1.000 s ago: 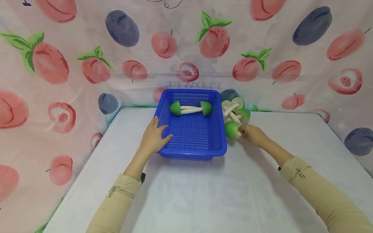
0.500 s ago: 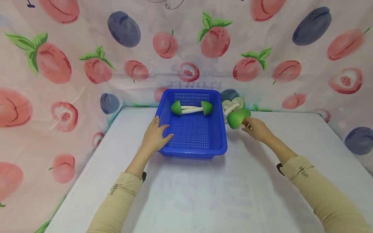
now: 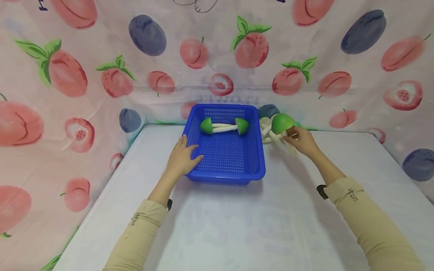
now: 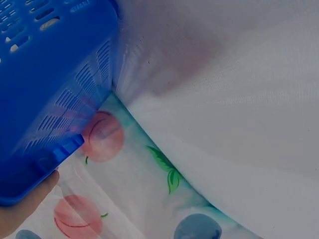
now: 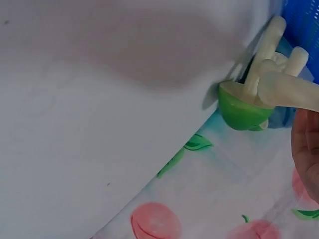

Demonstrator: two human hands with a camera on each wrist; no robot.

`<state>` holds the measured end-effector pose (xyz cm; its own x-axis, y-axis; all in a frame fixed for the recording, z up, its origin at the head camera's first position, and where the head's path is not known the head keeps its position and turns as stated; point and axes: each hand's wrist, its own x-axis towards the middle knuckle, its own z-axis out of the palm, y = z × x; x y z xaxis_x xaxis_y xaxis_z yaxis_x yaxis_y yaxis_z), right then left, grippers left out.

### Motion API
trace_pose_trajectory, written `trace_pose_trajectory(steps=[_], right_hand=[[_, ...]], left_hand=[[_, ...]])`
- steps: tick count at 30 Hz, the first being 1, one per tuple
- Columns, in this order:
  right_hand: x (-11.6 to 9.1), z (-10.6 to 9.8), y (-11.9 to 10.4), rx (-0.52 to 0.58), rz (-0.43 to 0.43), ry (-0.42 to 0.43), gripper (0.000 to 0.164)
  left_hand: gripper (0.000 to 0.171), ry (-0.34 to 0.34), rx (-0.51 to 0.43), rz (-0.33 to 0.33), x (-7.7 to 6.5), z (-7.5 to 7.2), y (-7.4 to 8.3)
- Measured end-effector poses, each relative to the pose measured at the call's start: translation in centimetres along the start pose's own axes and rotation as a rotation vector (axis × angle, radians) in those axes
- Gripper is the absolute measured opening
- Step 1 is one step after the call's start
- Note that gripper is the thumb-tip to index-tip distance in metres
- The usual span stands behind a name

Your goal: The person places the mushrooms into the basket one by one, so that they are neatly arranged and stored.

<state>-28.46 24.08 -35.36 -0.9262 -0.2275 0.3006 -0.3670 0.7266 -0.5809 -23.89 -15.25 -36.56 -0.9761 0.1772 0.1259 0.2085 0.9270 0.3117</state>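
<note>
My right hand (image 3: 302, 142) pinches a toy mushroom with a green cap (image 3: 282, 123) and pale stem, raised over a pile beside the basket. In the right wrist view the held stem (image 5: 294, 92) crosses in front of other mushrooms, among them a green cap (image 5: 241, 110) with its stem upward. My left hand (image 3: 181, 158) rests on the left rim of a blue plastic basket (image 3: 222, 176), fingers spread and thumb over the inside. One fingertip (image 4: 47, 186) shows at the rim in the left wrist view. Two mushrooms (image 3: 225, 128) lie end to end inside the basket.
The pile of mushrooms (image 3: 266, 131) lies against the basket's right side, partly hidden by the held one. Behind the white table (image 3: 237, 226) hangs a fruit-print cloth (image 3: 257, 82), close to the basket's back.
My right hand has lifted a mushroom from the near side of the pile and moved it back and up, turning its cap away from me. My left hand has stayed on the rim.
</note>
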Motion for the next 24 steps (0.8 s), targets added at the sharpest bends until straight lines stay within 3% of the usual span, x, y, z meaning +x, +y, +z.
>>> trace_pose_trajectory(steps=[9, 24], right_hand=[[0.9, 0.0, -2.0, 0.14, 0.032, 0.049, 0.03], [2.8, -0.9, -6.4, 0.324, -0.046, 0.246, 0.026]], left_hand=[[0.055, -0.004, -0.005, -0.01, -0.2, 0.1, -0.1], [0.055, -0.011, -0.001, -0.008, -0.1, -0.2, 0.0]])
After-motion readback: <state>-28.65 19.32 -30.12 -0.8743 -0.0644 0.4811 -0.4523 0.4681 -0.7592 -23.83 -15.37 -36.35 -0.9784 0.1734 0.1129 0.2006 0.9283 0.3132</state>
